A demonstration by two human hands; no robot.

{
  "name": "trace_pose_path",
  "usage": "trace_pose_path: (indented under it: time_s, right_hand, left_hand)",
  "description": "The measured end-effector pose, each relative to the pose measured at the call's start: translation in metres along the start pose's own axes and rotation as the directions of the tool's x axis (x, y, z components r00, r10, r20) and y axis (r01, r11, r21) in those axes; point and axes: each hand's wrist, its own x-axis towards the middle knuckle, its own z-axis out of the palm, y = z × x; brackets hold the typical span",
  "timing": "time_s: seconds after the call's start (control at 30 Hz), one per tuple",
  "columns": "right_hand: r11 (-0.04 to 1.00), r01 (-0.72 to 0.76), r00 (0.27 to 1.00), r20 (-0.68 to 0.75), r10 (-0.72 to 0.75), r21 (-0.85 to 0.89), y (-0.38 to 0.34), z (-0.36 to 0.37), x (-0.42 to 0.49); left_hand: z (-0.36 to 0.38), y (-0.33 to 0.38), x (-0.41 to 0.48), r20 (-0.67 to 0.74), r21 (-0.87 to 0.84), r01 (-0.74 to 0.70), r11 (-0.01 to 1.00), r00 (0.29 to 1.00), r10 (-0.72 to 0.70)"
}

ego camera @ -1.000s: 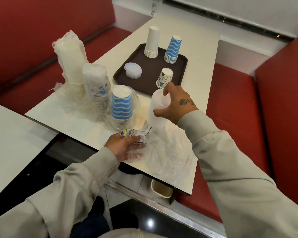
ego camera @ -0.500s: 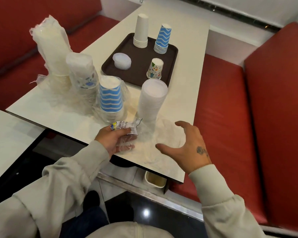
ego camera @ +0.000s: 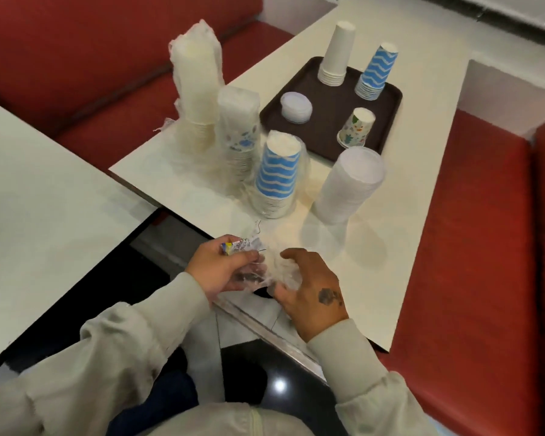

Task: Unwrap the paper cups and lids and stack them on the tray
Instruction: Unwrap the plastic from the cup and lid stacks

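At the table's near edge my left hand and my right hand both clutch a crumpled clear plastic wrapper with a printed label. A bare stack of white lids stands upright just beyond them. Left of it are three stacks still in plastic: blue wavy cups, patterned cups and tall white cups. The brown tray holds a white cup stack, a blue wavy stack, one patterned cup and a short pile of lids.
The cream table narrows toward me and ends at an edge by my hands. A second table stands at the left across a dark gap. Red bench seats run along both sides.
My right hand left the lid stack, came back toward me and gathered the loose plastic off the table into a ball against my left hand. The lid stack now stands bare.
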Motion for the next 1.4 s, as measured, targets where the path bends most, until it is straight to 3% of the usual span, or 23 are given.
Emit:
trace_pose_path:
  time_s: [0.23, 0.47, 0.6, 0.83, 1.0, 1.23, 1.3, 1.4]
  right_hand:
    - [0.965, 0.249, 0.923, 0.283, -0.262, 0.082, -0.091, 0.091, 0.05]
    - [0.916, 0.402, 0.796, 0.493, -0.353, 0.006, -0.177, 0.199, 0.098]
    - [0.893, 0.449, 0.751, 0.556, -0.357, -0.033, -0.207, 0.246, 0.12]
    - [0.868, 0.492, 0.75, 0.536, -0.388, -0.06, -0.237, 0.302, 0.147]
    - [0.851, 0.523, 0.75, 0.501, -0.431, -0.051, -0.261, 0.323, 0.159]
    - [0.812, 0.539, 0.731, 0.605, -0.317, -0.224, -0.258, 0.332, 0.166]
    - [0.834, 0.523, 0.738, 0.584, -0.339, -0.177, -0.254, 0.327, 0.167]
    - [0.86, 0.499, 0.746, 0.555, -0.368, -0.101, -0.249, 0.314, 0.165]
  left_hand:
    - [-0.13, 0.003, -0.019, -0.315, -0.1, -0.072, 0.992, 0.949, 0.037]
    - [-0.253, 0.013, -0.033, -0.509, -0.243, -0.11, 0.964, 0.86, -0.03]
    - [-0.309, 0.011, -0.025, -0.549, -0.283, -0.091, 0.955, 0.832, -0.083]
    - [-0.373, 0.012, -0.011, -0.628, -0.33, -0.102, 0.939, 0.766, -0.137]
    - [-0.398, 0.024, 0.0, -0.728, -0.16, -0.203, 0.966, 0.685, 0.023]
    - [-0.407, 0.022, 0.002, -0.773, 0.16, 0.04, 0.986, 0.627, 0.1]
    - [-0.408, 0.019, 0.0, -0.786, 0.284, 0.058, 0.957, 0.585, 0.198]
    - [-0.404, 0.021, -0.008, -0.712, 0.549, 0.038, 0.835, 0.545, 0.444]
